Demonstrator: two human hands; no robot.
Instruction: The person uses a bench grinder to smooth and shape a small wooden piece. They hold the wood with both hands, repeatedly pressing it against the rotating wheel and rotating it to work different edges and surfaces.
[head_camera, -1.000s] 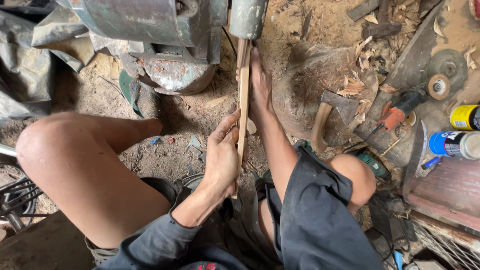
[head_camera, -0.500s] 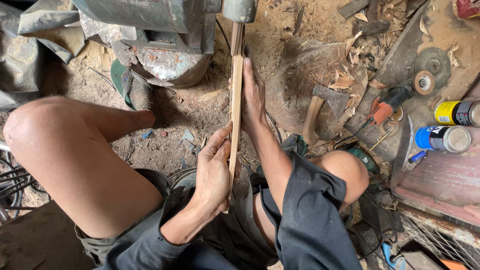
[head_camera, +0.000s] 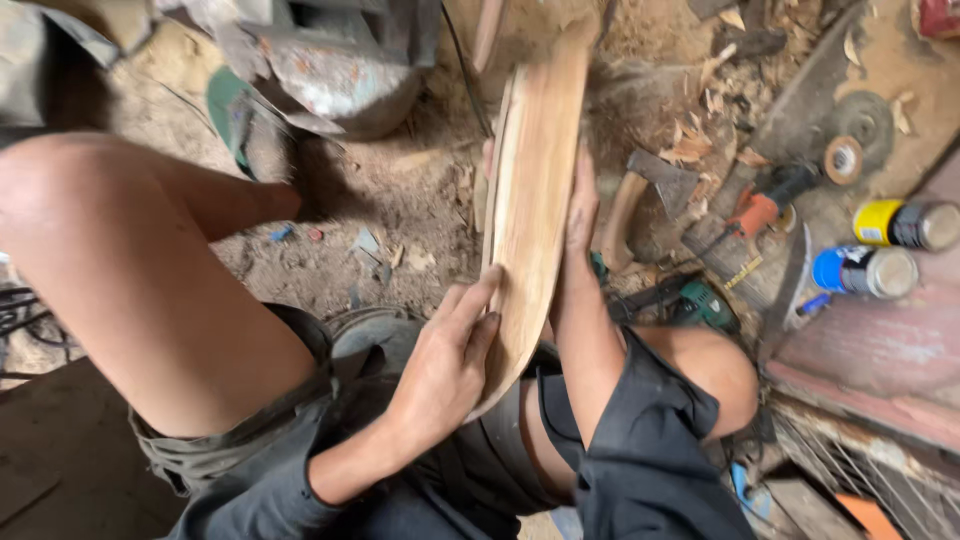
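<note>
A long, flat wooden board (head_camera: 530, 210) with pale grain is tilted so that its broad face shows; it runs from my lap up toward the top of the view. My left hand (head_camera: 445, 365) grips its near end, fingers on the face and left edge. My right hand (head_camera: 580, 205) lies flat along the board's right edge, further up. My bare knees frame it on both sides. The board's far tip reaches a grey metal machine (head_camera: 330, 60) at the top.
A hatchet (head_camera: 650, 190) lies on the sawdust-covered ground right of the board. An orange-handled tool (head_camera: 765, 205), a green power tool (head_camera: 700, 300), a yellow can (head_camera: 905, 222) and a blue can (head_camera: 865, 270) lie at right. Wood chips litter the floor.
The board was held edge-on against the machine; now it is turned so its wide face points up. Both hands stayed on it and the view has come closer.
</note>
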